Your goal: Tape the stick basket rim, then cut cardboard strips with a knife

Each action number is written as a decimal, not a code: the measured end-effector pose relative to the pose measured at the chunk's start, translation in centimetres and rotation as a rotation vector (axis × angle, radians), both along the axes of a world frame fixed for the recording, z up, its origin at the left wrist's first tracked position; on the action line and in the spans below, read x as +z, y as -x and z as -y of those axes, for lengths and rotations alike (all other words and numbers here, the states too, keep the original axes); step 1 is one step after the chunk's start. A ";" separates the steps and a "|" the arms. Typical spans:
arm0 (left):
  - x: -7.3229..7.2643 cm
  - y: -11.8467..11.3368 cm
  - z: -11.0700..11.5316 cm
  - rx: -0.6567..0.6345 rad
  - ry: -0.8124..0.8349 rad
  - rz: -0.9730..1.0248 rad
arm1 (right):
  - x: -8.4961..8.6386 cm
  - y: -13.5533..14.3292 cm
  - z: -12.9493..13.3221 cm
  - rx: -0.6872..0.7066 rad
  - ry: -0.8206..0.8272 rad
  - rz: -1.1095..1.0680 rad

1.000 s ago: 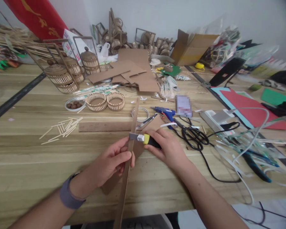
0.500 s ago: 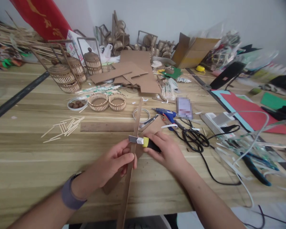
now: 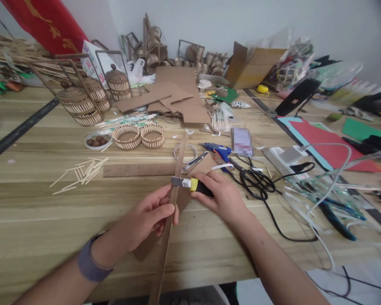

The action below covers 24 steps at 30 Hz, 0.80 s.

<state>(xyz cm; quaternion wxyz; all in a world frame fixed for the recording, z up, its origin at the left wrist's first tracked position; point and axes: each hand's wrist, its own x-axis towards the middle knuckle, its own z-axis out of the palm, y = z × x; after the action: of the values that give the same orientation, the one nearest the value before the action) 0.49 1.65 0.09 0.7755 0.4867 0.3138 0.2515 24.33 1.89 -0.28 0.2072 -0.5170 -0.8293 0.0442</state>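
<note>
A long, narrow brown cardboard strip (image 3: 165, 245) runs away from me, pinched between the thumb and fingers of my left hand (image 3: 147, 214). My right hand (image 3: 225, 197) grips a utility knife (image 3: 194, 185) by its black and yellow handle. Its blade lies across the strip, just beyond my left fingertips. Beneath my hands, another piece of cardboard (image 3: 146, 245) is partly hidden. A wider cardboard strip (image 3: 130, 170) lies crosswise on the table, behind my left hand.
Small wooden sticks (image 3: 85, 171) lie on the left, near two round stick-walled baskets (image 3: 126, 136) and a bowl of brown balls (image 3: 98, 140). A blue glue gun (image 3: 217, 149) and coiled black cable (image 3: 257, 184) are right of centre. Cardboard sheets (image 3: 178, 91) lie behind.
The whole scene has shifted slightly left in view. The knife blade has moved a little along the strip's surface or tilted; both hands keep their grips.
</note>
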 end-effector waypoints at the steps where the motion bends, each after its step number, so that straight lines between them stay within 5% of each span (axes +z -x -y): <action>1: 0.0 0.0 0.0 0.002 0.004 0.004 | 0.0 0.0 0.0 -0.004 0.001 0.004; 19: 0.3 0.1 -0.1 0.019 0.061 0.061 | 0.1 -0.2 -0.2 -0.006 0.008 0.018; 24: 0.1 0.4 0.5 -0.011 0.090 0.074 | 0.0 -1.4 -0.9 -0.217 -0.023 -0.079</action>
<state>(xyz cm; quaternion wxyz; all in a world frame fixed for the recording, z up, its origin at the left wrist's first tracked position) 0.10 1.19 0.18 0.8090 0.4436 0.2931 0.2506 25.75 2.79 -0.28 0.2491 -0.5993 -0.7601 0.0321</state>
